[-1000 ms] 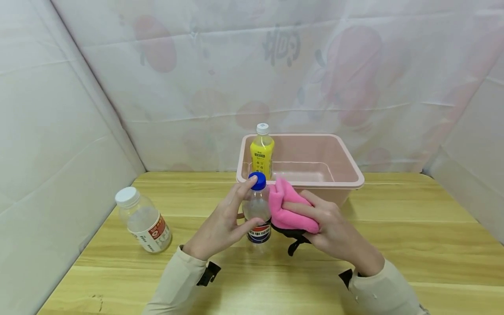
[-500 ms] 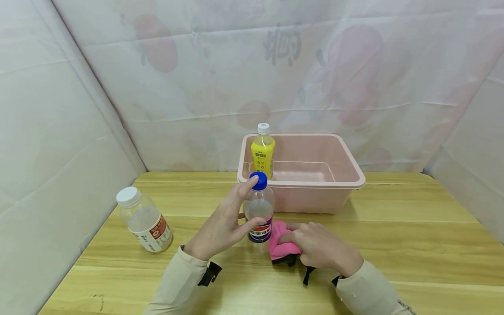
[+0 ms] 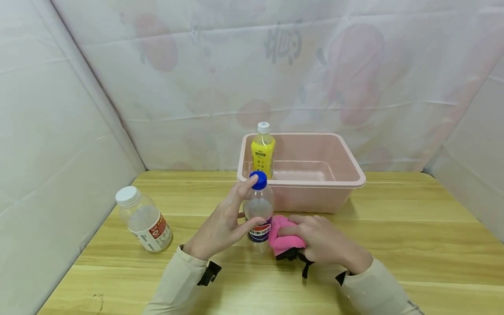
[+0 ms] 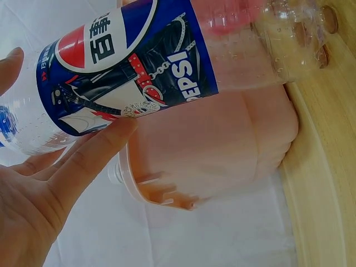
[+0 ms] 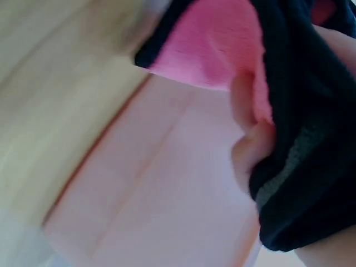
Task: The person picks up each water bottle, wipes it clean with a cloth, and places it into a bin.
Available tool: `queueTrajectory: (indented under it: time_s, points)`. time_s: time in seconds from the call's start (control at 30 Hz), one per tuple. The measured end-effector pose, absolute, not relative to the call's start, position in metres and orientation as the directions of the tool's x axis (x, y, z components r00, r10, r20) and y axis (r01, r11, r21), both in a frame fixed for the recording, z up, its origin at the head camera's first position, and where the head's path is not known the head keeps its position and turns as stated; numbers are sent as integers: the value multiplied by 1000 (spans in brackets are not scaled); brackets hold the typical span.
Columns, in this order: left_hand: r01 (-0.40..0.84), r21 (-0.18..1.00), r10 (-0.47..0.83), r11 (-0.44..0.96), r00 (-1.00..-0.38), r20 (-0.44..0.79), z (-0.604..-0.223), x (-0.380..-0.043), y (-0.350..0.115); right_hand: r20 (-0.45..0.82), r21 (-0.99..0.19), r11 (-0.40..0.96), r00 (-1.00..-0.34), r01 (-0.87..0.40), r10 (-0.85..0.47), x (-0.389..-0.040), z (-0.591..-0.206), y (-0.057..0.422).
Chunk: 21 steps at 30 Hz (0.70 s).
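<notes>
Pushing too hard could tip the blue-capped bottle [image 3: 258, 204], upright in front of the pink tub [image 3: 303, 199] near its left end; the left hand [image 3: 220, 225] pinches it between thumb and fingers, one finger on the cap, so a sideways shove might twist it free; the right hand [image 3: 323, 241] grips a bunched pink-and-black cloth [image 3: 286, 236] beside the bottle's label, and its dangling black end might snag; the wood-grain table [image 3: 413, 227] looks smooth enough for a light base to slide; pale printed fabric [image 3: 220, 65] hangs behind the tub.
</notes>
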<state>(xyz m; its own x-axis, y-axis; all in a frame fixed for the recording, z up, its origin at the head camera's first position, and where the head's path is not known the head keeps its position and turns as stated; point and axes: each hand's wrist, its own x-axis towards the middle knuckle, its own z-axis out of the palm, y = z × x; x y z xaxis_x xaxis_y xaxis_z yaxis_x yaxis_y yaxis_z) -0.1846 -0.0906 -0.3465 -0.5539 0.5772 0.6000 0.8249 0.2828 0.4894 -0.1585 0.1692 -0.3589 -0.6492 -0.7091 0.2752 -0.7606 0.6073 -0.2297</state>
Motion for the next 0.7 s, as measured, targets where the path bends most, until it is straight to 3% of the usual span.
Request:
queueTrajectory:
  time_s: [0.2, 0.3, 0.47, 0.7]
  points:
    - [824, 493, 581, 279, -553, 597, -345, -185, -90, 603, -237, 486, -520, -841, -605, -158, -344, 175]
    - [827, 488, 583, 280, -550, 598, -345, -184, -91, 701, -262, 447, -487, -855, -521, -158, -337, 176]
    - [843, 465, 586, 270, -527, 615, -345, -184, -90, 757, -300, 457, -501, -837, -419, -154, -335, 173]
    - [844, 461, 585, 273, -526, 617, -346, -184, -90, 757, -279, 467, -491, -839, -430, -154, -335, 171]
